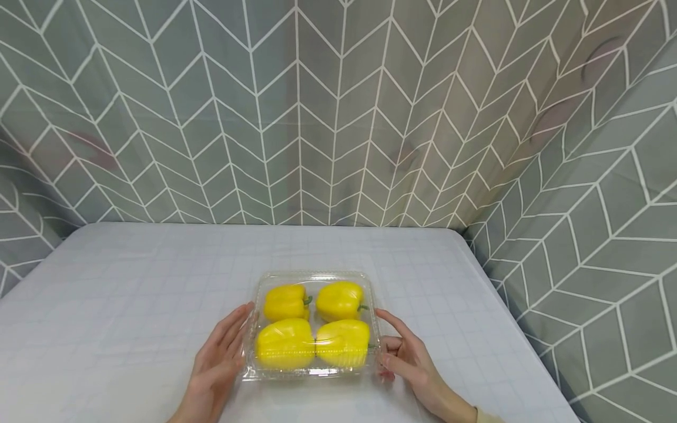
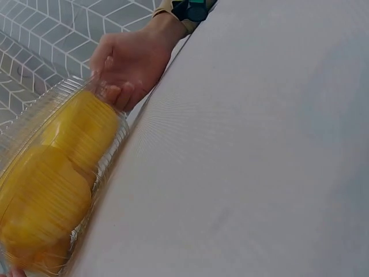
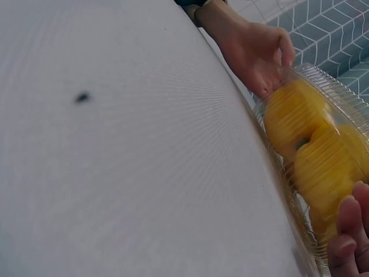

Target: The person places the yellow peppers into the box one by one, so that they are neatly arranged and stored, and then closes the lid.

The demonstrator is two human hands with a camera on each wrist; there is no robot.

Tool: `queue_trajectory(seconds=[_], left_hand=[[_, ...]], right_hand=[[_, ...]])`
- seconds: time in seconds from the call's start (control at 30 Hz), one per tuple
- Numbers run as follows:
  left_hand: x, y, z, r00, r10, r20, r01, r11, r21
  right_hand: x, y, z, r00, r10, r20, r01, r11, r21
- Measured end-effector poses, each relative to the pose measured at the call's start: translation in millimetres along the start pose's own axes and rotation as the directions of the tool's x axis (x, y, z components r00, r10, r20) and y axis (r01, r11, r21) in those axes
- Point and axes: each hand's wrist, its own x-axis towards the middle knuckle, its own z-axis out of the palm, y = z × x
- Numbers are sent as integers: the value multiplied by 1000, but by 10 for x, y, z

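A clear plastic clamshell container (image 1: 312,372) with ribbed sides is at the front middle of the table, its lid down. Inside, in two rows, are several yellow bell peppers (image 1: 285,343), some with green stems showing. My left hand (image 1: 218,358) holds the container's left side, fingers along the wall and thumb nearer the front. At the opposite side my right hand (image 1: 409,361) grips the edge, its index finger stretched toward the back and other fingers bent. The left wrist view shows the right hand (image 2: 132,66) at the far end of the container. Whether its base touches the table is unclear.
A white cloth with a faint grid covers the table (image 1: 132,282). Behind it and along the right side hang grey curtains (image 1: 317,117) with white chevron lines. The table's right edge (image 1: 520,329) slants down toward the front.
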Motion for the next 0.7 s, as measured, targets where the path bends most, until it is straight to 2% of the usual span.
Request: queue_trajectory(seconds=[0.07, 0.23, 0.43, 0.57, 0.7], left_hand=[[10, 7, 14, 1000, 1, -11, -1, 1000, 9], [34, 9, 63, 996, -12, -84, 17, 998, 59], [59, 20, 116, 984, -76, -161, 96, 988, 121], [80, 18, 138, 980, -96, -173, 120, 983, 138], [82, 4, 146, 984, -67, -165, 91, 986, 143]], right_hand=[[9, 4, -7, 1000, -14, -1, 14, 1000, 24], [45, 23, -13, 996, -54, -72, 57, 998, 40], [71, 27, 5, 988, -14, -153, 21, 999, 41], [64, 25, 25, 981, -11, -195, 22, 998, 58], [48, 41, 25, 978, -36, -204, 53, 995, 79]])
